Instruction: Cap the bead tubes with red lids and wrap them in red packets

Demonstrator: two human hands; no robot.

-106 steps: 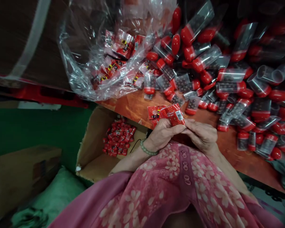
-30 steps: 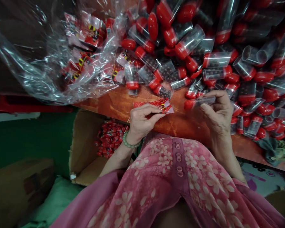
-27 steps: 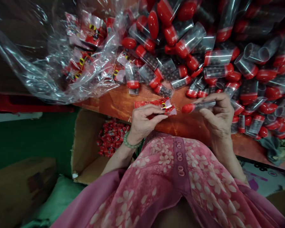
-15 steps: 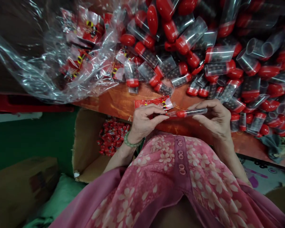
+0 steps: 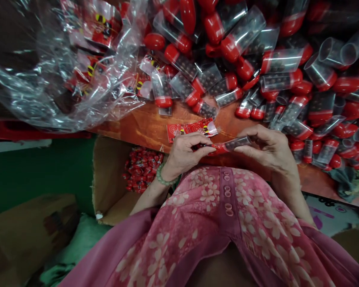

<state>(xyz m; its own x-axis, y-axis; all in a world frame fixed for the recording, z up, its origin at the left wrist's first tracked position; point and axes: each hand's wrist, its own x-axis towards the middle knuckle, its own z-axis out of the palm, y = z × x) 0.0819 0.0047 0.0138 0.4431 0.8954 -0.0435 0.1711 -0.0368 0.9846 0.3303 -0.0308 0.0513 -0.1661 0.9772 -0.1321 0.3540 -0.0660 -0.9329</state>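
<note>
Pinching a red packet [image 5: 215, 149] in our left hand's grip [image 5: 188, 153]; our right hand's grip [image 5: 267, 149] pinches a clear tube [image 5: 238, 143], its red end touching the packet.

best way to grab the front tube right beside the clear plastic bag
I'd pinch the tube by its red end, from above and the person's side: that end faces the bare front of the table, while the clear end sits back beside other tubes.

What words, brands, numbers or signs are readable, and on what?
Nothing can be read for certain.
Flat red packets: pale lettering, too blurred.
Held packet: too blurred.
Bagged packets: print too blurred.
Boxed packets: too small.
White panel: purple and black marks, no clear word.
</note>
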